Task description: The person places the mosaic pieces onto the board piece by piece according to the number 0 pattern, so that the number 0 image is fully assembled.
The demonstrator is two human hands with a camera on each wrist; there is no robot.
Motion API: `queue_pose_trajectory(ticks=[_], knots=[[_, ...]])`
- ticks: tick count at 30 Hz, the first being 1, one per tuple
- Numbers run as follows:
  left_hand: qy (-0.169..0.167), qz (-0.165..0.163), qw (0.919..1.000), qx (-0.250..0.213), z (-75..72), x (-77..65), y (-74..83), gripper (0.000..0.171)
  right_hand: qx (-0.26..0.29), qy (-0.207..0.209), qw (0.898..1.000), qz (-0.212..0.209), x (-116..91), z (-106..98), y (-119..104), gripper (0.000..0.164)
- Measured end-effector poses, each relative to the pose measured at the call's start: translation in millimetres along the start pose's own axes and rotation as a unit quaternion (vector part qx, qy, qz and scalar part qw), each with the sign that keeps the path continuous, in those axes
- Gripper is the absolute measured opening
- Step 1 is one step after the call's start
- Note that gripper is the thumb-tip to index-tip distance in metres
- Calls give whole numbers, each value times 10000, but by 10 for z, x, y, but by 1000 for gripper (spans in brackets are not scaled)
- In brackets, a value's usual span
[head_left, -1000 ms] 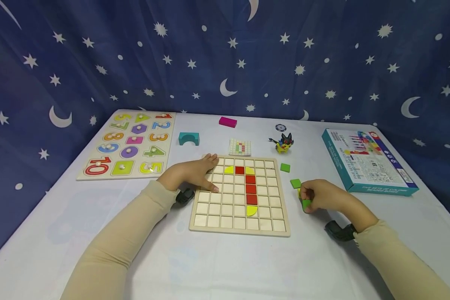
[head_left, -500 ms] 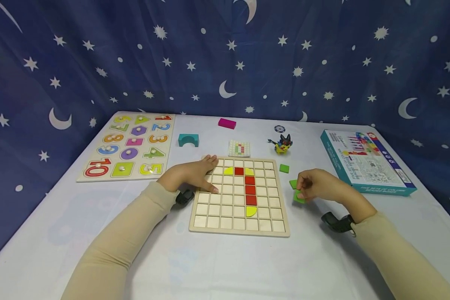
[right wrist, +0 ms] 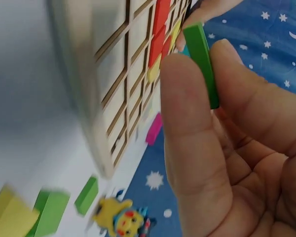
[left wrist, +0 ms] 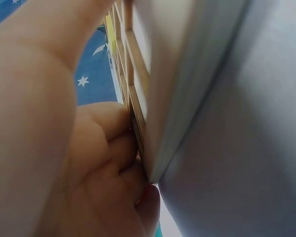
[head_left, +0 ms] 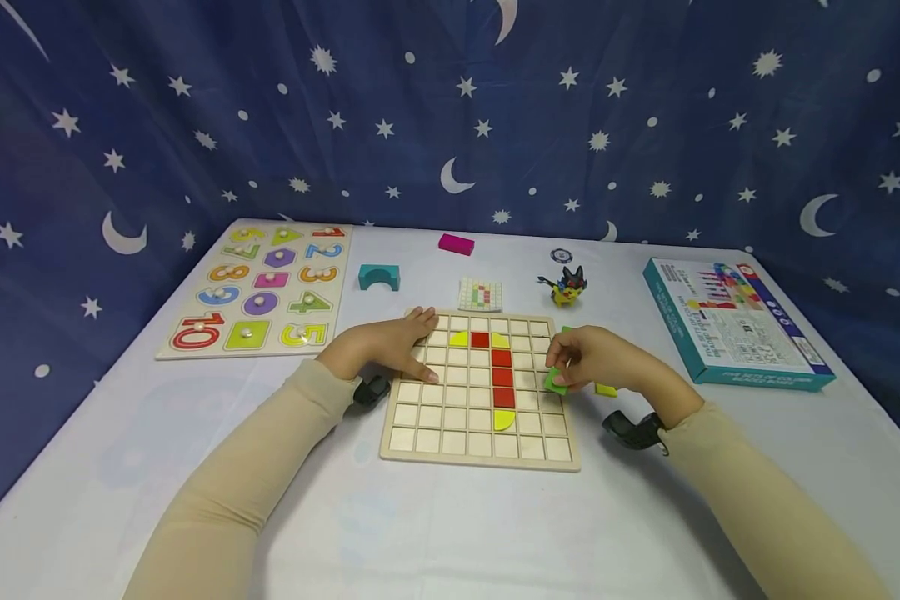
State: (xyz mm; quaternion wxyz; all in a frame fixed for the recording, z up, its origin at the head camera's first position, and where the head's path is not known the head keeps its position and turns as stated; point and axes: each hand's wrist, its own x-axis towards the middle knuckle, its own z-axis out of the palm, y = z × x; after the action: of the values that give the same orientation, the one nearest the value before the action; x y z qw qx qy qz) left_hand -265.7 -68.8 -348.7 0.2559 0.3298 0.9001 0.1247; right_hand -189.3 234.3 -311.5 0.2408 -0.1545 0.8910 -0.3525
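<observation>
Pinching a green tile (right wrist: 202,63), right grip (head_left: 600,358) near yellow piece (head_left: 606,390) and toy figure (head_left: 567,288); left grip (head_left: 387,345) spread on grid board (head_left: 452,421).

Head cam fwd/dn, wrist cams nr board (head_left: 455,397)

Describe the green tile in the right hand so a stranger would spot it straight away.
Start with the square wooden grid board on the white tablecloth. At its right side, the right hand pinches the green tile. The other green tiles lie on the tablecloth beside the board; this one alone is held.
</observation>
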Motion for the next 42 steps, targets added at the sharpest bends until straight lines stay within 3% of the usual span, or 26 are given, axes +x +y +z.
queue_pose_trajectory(ticks=[9, 13, 22, 30, 42], knots=[[19, 14, 10000, -28, -14, 14, 16, 107, 7, -125, 9999, -32, 235, 157, -204, 11], [40, 46, 10000, -13, -16, 15, 19, 107, -81, -273, 9993, -234, 305, 248, -304, 10], [55, 37, 10000, -29, -5, 5, 22, 107, -694, -646, 9930, -697, 436, 440, -434, 9], [73, -14, 10000, 3, 27, 31, -16, 108, -954, -1000, 9877, -737, 480, 547, -528, 9], [111, 49, 9999, -89, 29, 30, -22, 109, -1430, -939, 9799, -1031, 495, 613, -565, 8]])
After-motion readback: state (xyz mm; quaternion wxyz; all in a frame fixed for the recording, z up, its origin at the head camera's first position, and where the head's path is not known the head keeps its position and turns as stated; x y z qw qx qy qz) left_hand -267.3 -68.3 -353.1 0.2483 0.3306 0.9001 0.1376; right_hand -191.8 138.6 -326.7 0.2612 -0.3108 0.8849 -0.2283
